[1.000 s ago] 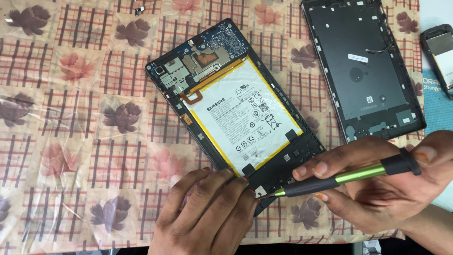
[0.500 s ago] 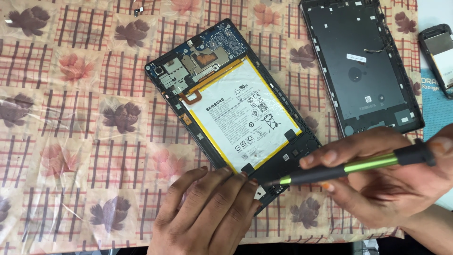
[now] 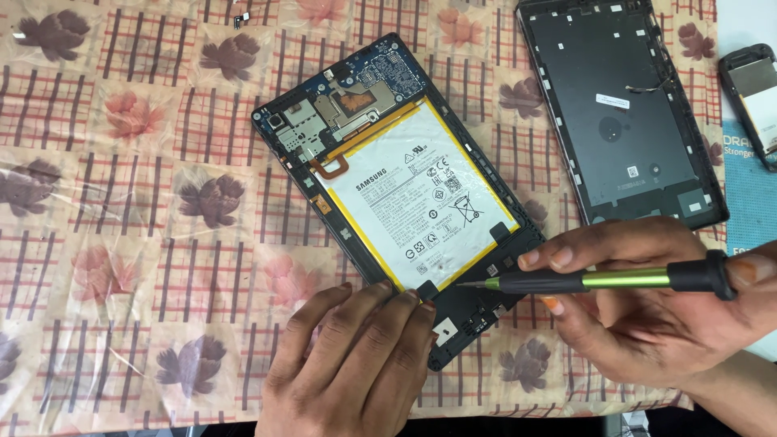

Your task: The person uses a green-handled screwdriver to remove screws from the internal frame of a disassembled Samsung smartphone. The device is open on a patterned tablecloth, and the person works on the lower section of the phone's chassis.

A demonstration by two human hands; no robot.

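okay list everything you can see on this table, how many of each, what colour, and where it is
opened tablet: 1, black frame with white battery and blue circuit board, centre, lying at a slant
tablet back cover: 1, dark grey, upper right, inner side up
small phone: 1, black, right edge, partly cut off
small loose parts: a few, dark, top edge left of centre
tablecloth: 1, beige with red checks and leaf print, under a clear sheet
screwdriver: 1, black and green, lower right, tip over the tablet's lower end
left hand: 1, fingertips pressing the tablet's lower corner
right hand: 1, gripping the screwdriver
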